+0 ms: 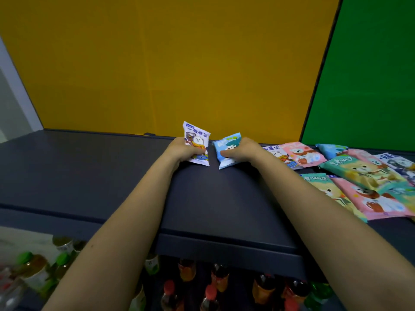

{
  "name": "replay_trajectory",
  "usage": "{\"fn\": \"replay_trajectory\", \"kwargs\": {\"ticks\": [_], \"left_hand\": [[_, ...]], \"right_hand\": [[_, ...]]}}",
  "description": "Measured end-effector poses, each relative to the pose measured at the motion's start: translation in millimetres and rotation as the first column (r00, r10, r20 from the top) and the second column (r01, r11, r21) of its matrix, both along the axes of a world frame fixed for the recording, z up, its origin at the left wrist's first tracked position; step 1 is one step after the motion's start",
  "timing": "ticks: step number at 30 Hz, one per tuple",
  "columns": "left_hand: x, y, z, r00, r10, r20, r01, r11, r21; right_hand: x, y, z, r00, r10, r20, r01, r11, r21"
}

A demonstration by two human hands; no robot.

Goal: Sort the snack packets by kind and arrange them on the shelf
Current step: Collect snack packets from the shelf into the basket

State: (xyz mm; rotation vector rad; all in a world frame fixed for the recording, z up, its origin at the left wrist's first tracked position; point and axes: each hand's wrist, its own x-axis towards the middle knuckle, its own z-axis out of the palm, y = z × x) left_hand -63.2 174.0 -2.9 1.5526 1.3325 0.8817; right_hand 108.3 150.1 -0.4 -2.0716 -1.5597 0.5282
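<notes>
Both arms reach forward over the dark grey shelf top (94, 171). My left hand (183, 151) grips a white snack packet (197, 136) with a cartoon dog and blue lettering, held upright with its lower edge on the shelf. Just to its right, my right hand (241, 150) grips a light blue snack packet (226, 144), tilted back on the shelf. The two packets stand side by side, a small gap between them, near the yellow back panel.
A loose pile of packets lies on the shelf at the right: white (278, 153), pink (302, 153), blue (331, 149), green (354, 169) kinds, overlapping. Drink bottles (220, 279) stand on the lower level beneath the shelf's front edge. A green panel (368, 75) is at the right.
</notes>
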Motion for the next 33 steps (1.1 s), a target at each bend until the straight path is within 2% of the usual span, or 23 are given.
{"fn": "replay_trajectory", "kwargs": {"ticks": [2,4,7,11,13,19,21,25,28,33], "left_hand": [[-7,-13,4,1.0,-0.004,-0.009,0.004,1.0,-0.021],[-13,-29,9,1.0,-0.013,-0.01,0.013,1.0,-0.012],[-29,-62,19,0.997,0.018,0.077,-0.022,0.998,0.053],[-61,-129,25,0.971,0.141,0.194,-0.167,0.978,0.128],[-82,-169,18,0.943,0.206,0.26,-0.243,0.963,0.119],[-142,-300,-31,0.896,0.333,0.293,-0.384,0.914,0.135],[-164,-338,-50,0.845,0.43,0.318,-0.483,0.869,0.108],[-216,-412,-86,0.69,0.648,0.322,-0.695,0.717,0.047],[-257,-469,-115,0.599,0.753,0.272,-0.788,0.615,0.029],[-319,-552,-166,0.385,0.896,0.22,-0.912,0.407,-0.061]], "right_hand": [[3,-13,0,0.991,0.021,-0.132,-0.013,0.998,0.064],[8,-29,3,0.98,0.041,-0.196,-0.014,0.99,0.139],[16,-58,14,0.955,0.06,-0.289,0.013,0.97,0.243],[25,-111,16,0.891,0.128,-0.435,0.021,0.947,0.321],[20,-142,11,0.863,0.194,-0.467,-0.017,0.934,0.357],[-34,-212,-22,0.746,0.45,-0.491,-0.272,0.879,0.393],[-64,-228,-35,0.709,0.506,-0.491,-0.348,0.857,0.38],[-137,-253,-65,0.61,0.588,-0.531,-0.472,0.808,0.353],[-201,-269,-92,0.547,0.646,-0.532,-0.578,0.752,0.318],[-311,-303,-150,0.408,0.71,-0.574,-0.759,0.613,0.218]]}}
